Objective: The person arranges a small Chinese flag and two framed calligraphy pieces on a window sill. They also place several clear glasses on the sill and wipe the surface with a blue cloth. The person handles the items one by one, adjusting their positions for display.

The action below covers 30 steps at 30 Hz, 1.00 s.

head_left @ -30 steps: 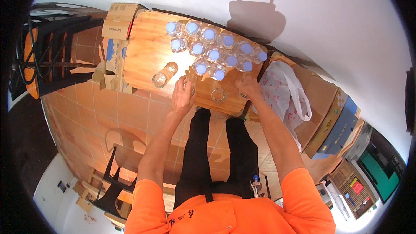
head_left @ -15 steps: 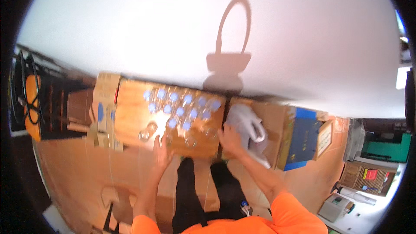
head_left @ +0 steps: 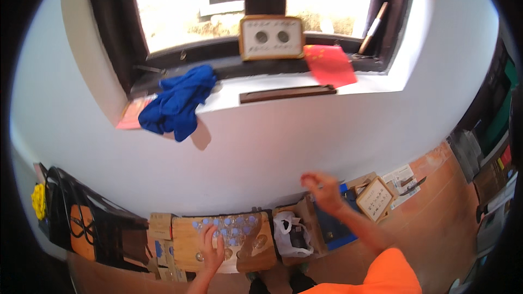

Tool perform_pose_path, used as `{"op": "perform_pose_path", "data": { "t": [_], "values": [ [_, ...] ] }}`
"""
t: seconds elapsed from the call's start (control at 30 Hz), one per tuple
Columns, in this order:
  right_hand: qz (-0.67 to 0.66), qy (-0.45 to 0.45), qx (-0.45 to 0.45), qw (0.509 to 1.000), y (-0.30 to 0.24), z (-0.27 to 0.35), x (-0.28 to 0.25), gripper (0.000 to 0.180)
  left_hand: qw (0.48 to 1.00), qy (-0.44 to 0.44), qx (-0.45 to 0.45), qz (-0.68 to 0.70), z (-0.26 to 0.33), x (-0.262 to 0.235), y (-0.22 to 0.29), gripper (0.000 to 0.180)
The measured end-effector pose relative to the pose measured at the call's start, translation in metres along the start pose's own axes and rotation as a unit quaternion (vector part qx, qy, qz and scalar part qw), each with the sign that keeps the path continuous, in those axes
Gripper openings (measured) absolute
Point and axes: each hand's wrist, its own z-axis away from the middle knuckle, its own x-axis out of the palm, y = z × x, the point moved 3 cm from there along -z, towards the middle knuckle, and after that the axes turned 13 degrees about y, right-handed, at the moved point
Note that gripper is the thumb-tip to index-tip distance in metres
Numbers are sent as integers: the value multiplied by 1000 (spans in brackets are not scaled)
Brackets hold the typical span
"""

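Head camera looked down on the left hand (head_left: 211, 250), spread flat with an open grip on the wooden tabletop (head_left: 188, 245), holding nothing, fingers touching the small clear bottles (head_left: 231, 231) with blue caps. Those bottles stood upright in close rows just beyond and to the right of that grip; a few uncapped glass ones sat beside it, so the capping seemed largely done, with a few left. Farther right, the right hand (head_left: 322, 189) hung raised in the air, fingers loosely curled; whether anything was pinched there I could not tell. Between them lay a white plastic bag (head_left: 287, 234). Beyond, a blue cloth (head_left: 177, 103) draped the windowsill (head_left: 261, 83).
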Motion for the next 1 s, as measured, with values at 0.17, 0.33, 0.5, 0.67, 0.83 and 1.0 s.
{"op": "perform_pose_path", "data": {
  "t": [0.17,0.33,0.5,0.67,0.83,1.0],
  "values": [
    [-7,161,-35,986,-12,-150,-119,14,976,101,190,45,-162,31,125,36],
    [84,197,-155,965,6,-254,-166,15,941,131,308,42,-263,84,174,42],
    [156,167,-152,962,24,-304,-149,17,940,106,324,-29,-302,130,178,47],
    [261,104,-161,946,26,-321,-129,17,932,106,339,-77,-307,151,183,45],
    [324,74,-198,922,31,-329,-109,16,940,120,308,-84,-307,152,177,46],
    [311,96,-211,922,33,-330,-104,8,945,111,297,-81,-307,149,177,49]
  ]
}}
